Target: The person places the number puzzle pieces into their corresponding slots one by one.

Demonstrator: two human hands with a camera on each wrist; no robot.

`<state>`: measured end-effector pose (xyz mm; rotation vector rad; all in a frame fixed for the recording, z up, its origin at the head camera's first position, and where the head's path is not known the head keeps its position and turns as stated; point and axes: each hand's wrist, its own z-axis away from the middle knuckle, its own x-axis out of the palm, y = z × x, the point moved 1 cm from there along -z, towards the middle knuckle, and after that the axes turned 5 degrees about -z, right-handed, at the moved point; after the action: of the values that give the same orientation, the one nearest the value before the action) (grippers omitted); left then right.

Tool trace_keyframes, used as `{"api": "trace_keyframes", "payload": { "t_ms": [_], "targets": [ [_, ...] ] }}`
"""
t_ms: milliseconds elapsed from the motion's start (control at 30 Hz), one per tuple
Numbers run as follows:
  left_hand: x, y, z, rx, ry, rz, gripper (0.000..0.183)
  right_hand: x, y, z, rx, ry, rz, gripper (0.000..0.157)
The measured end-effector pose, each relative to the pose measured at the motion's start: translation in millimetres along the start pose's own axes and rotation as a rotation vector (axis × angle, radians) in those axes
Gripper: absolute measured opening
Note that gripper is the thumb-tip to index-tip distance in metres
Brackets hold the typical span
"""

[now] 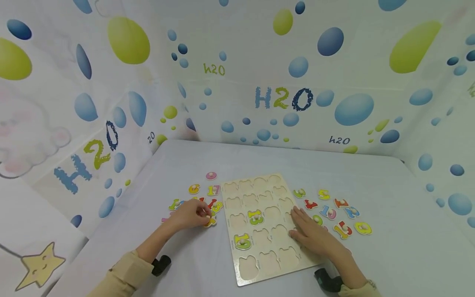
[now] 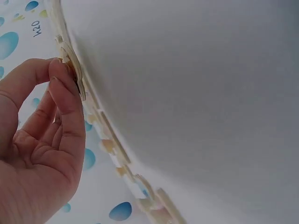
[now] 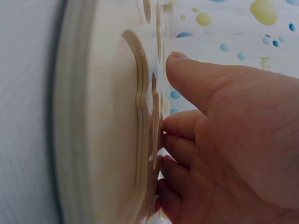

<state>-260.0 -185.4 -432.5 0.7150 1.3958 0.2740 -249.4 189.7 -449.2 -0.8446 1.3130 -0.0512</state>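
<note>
The left hand (image 1: 193,214) pinches a yellow number piece (image 1: 211,222) by its knob, just left of the wooden board (image 1: 260,229); whether that piece is clear of the tabletop (image 1: 200,264) I cannot tell; the right hand (image 1: 315,240) holds nothing, its fingers extended and resting on the board's right side; the 13 piece (image 1: 255,217) sits in its recess; loose pieces, among them a 17 (image 1: 213,190) and a 15 (image 1: 343,229), lie on both sides.
</note>
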Motion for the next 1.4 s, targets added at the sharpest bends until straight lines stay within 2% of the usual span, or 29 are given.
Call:
{"api": "trace_keyframes", "payload": {
  "t_ms": [233, 367, 533, 667, 833, 1033, 1200, 1267, 1400],
  "targets": [
    [-5.5, 18.1, -21.6, 0.075, 0.049, 0.049, 0.007, -3.5, 1, -4, -0.008, 0.012, -0.009, 0.066],
    [-4.0, 26.2, -27.2, 0.111, 0.053, 0.088, 0.008, 1.3, 3, -2, 0.009, 0.016, -0.011, 0.066],
    [2.2, 30.6, -29.7, 0.110, 0.031, 0.098, 0.009, 8.0, 3, 4, 0.025, 0.000, -0.020, 0.066],
    [3.0, 32.7, -34.6, 0.086, 0.050, 0.069, 0.010, 8.0, 1, 4, 0.026, 0.010, -0.030, 0.066],
    [-0.6, 33.4, -45.1, 0.046, 0.056, 0.086, 0.009, 3.9, -1, 2, 0.014, 0.012, -0.019, 0.066],
    [-6.9, 32.8, -74.2, 0.035, 0.055, 0.054, 0.006, -0.8, 0, 3, 0.013, 0.023, -0.004, 0.065],
    [-6.4, 28.4, -101.3, -0.076, 0.003, 0.034, 0.006, 0.0, 0, 3, 0.054, 0.025, -0.056, 0.066],
    [-3.9, 24.5, -108.1, -0.114, -0.014, 0.016, 0.006, 1.8, 0, 3, 0.070, 0.019, -0.072, 0.067],
    [1.1, 16.7, -115.2, -0.124, -0.007, -0.044, 0.006, 4.3, -1, 2, 0.072, 0.020, -0.058, 0.067]
  ]
}}
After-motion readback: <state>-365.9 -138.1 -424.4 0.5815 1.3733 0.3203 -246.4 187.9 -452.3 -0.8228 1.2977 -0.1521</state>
